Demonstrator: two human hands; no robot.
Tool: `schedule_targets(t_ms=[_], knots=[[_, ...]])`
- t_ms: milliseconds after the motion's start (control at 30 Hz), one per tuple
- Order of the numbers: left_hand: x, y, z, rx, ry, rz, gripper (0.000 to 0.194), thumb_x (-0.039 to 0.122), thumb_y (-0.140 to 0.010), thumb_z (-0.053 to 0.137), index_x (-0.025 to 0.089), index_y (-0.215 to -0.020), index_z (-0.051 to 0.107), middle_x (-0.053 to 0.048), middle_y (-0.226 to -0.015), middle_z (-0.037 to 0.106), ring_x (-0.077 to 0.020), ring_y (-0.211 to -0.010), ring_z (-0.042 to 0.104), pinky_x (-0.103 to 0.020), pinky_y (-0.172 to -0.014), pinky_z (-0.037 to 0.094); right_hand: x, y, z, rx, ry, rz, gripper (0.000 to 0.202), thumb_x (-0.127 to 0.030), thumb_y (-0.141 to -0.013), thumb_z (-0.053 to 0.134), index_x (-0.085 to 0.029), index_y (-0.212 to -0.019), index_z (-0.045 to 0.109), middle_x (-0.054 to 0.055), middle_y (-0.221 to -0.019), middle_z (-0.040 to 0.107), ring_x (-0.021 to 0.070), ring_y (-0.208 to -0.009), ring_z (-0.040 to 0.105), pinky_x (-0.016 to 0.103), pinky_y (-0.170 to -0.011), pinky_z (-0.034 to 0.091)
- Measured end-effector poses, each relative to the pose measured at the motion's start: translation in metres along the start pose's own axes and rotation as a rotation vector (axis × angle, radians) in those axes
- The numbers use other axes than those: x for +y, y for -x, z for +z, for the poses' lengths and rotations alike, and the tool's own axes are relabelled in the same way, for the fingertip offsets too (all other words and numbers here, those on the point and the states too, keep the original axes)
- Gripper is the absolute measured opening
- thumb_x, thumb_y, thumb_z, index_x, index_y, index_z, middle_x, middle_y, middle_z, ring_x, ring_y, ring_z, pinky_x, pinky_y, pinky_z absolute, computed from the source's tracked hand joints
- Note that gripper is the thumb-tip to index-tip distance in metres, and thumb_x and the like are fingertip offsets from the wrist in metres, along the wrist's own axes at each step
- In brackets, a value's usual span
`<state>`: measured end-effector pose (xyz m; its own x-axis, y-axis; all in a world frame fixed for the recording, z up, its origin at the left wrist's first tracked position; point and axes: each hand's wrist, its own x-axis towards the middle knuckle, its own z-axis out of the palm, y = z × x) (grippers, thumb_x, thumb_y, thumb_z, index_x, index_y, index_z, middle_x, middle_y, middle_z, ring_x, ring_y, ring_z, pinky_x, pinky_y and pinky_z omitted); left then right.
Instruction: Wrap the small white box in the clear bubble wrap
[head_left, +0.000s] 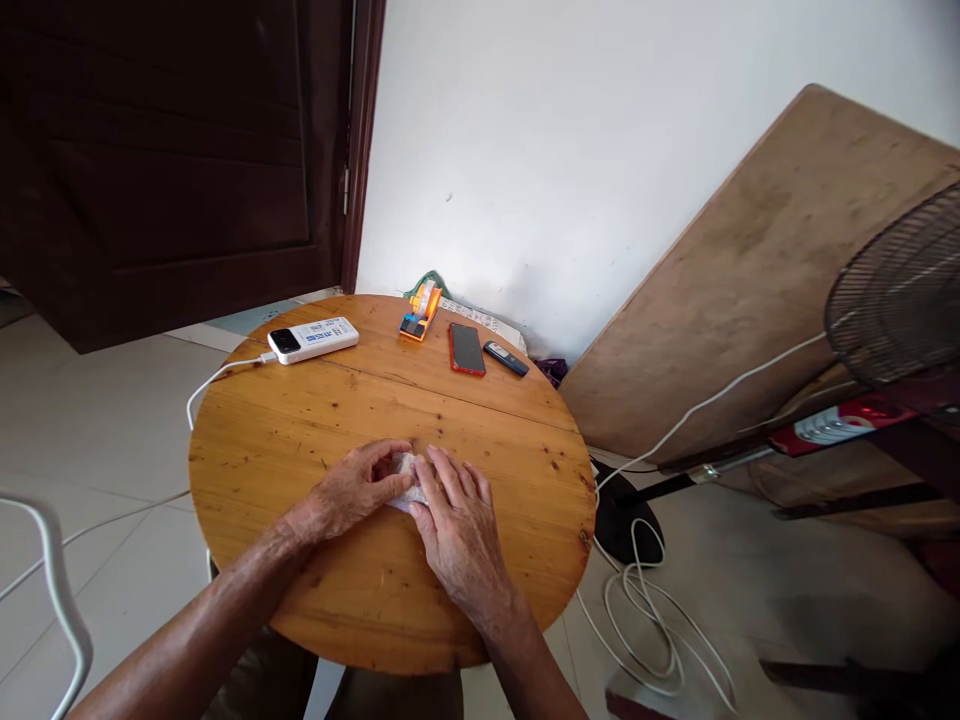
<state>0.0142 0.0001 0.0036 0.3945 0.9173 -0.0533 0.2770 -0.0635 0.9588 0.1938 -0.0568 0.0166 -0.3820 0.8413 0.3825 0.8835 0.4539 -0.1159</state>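
Observation:
A small white crumpled bundle (407, 497) lies on the round wooden table (390, 610) between my two hands. It looks like thin wrapping or tissue, but much of it is covered by fingers. My left hand (358, 492) curls around its left side, thumb and fingertips against it. From the right, my right hand (461, 530) presses over it with bent fingers. Whether anything sits inside the bundle cannot be seen.
Along the table's far side are a white power bank (319, 340) with a cable plugged in, an orange tape dispenser (421, 312), a red-edged phone (467, 350) and a dark remote-like device (506, 358). A fan (900, 290) and coiled white cable (660, 640) stand right.

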Motion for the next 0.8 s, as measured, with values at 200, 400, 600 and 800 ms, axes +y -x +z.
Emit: schedule_targets(t_ms=[200, 400, 600, 800], knots=[[-0.002, 0.002, -0.003, -0.038, 0.029, -0.001, 0.062, 0.044, -0.076, 0.063, 0.019, -0.132, 0.055, -0.005, -0.099, 0.064, -0.018, -0.084, 0.055, -0.029, -0.075, 0.045, 0.0, 0.002, 0.005, 0.081, 0.022, -0.01, 0.038, -0.02, -0.095, 0.048, -0.02, -0.132, 0.056, 0.015, -0.14, 0.052, 0.0303, -0.124, 0.05, 0.048, -0.097, 0.043], [-0.001, 0.002, -0.003, -0.057, 0.048, -0.019, 0.065, 0.035, -0.071, 0.063, 0.017, -0.133, 0.053, -0.004, -0.096, 0.064, -0.0181, -0.083, 0.057, -0.029, -0.075, 0.047, 0.0, 0.005, 0.003, 0.203, -0.086, -0.061, 0.034, -0.019, -0.092, 0.053, -0.023, -0.125, 0.059, 0.013, -0.138, 0.053, 0.0286, -0.118, 0.054, 0.047, -0.095, 0.045], [-0.002, 0.002, -0.001, -0.032, 0.061, 0.026, 0.059, 0.03, -0.071, 0.064, 0.02, -0.129, 0.058, -0.004, -0.097, 0.068, -0.0194, -0.085, 0.061, -0.029, -0.075, 0.049, 0.009, 0.009, 0.007, 0.262, -0.326, 0.095, 0.06, -0.026, -0.084, 0.063, -0.025, -0.14, 0.041, 0.011, -0.148, 0.043, 0.03, -0.133, 0.044, 0.05, -0.107, 0.039], [0.0, 0.003, 0.001, 0.003, 0.089, 0.027, 0.061, 0.027, -0.071, 0.064, 0.02, -0.13, 0.055, -0.003, -0.095, 0.068, -0.0189, -0.083, 0.062, -0.031, -0.075, 0.051, 0.021, 0.002, 0.009, 0.015, -0.547, 0.219, 0.082, -0.021, -0.074, 0.069, -0.028, -0.147, 0.032, 0.009, -0.147, 0.046, 0.0296, -0.134, 0.044, 0.05, -0.111, 0.037]])
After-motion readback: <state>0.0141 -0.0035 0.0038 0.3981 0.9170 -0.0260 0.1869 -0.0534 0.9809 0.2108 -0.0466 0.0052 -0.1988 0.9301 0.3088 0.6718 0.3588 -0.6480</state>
